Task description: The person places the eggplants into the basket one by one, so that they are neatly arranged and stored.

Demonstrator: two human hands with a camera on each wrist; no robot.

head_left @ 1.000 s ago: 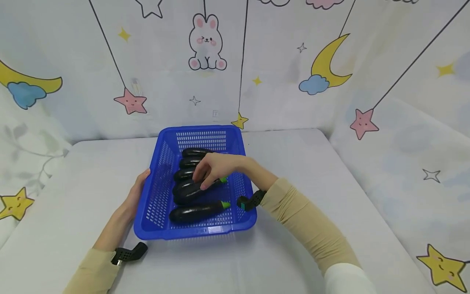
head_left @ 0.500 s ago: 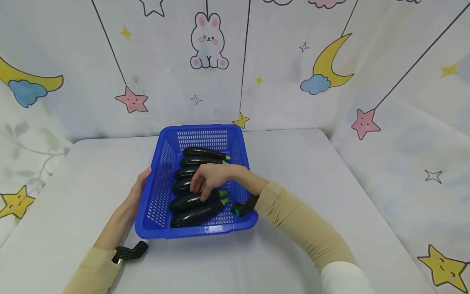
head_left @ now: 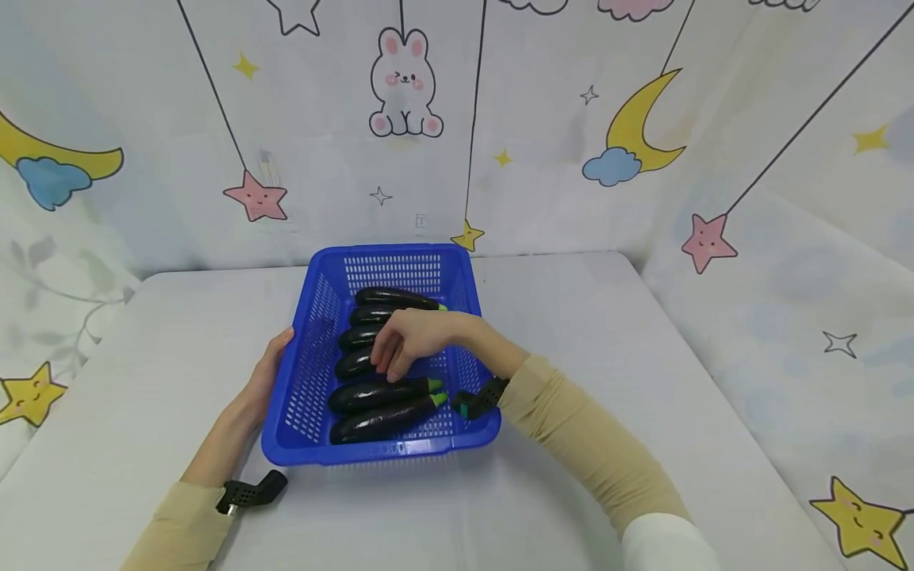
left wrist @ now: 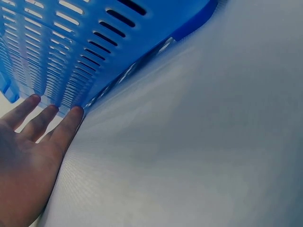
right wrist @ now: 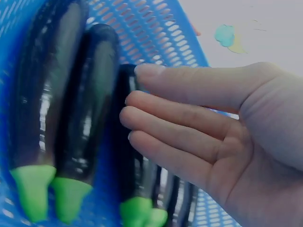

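Note:
Several glossy dark eggplants (head_left: pixel 382 420) with green caps lie crosswise in a blue plastic basket (head_left: pixel 393 454). Two of them rest side by side at the front; a gap parts these from the rest, stacked in a row toward the back. My right hand (head_left: pixel 417 337) hovers over the row, thumb near an eggplant (right wrist: pixel 85 118) of the front pair. In the right wrist view its fingers are fairly straight, with the fingertips near an eggplant (right wrist: pixel 130 179); whether they touch it is unclear. My left hand (head_left: pixel 266 373) rests its straight fingers against the basket's left wall (left wrist: pixel 71 61).
The basket stands on a white-covered table (head_left: pixel 571 317), close to its back edge. Behind it hangs a white curtain (head_left: pixel 528 95) printed with stars, moons and a rabbit. A black wrist camera (head_left: pixel 253 490) is strapped to each wrist.
My right hand drew an eggplant toward the front one, then let go and shifted slightly back from it. My left hand and the basket have stayed in place.

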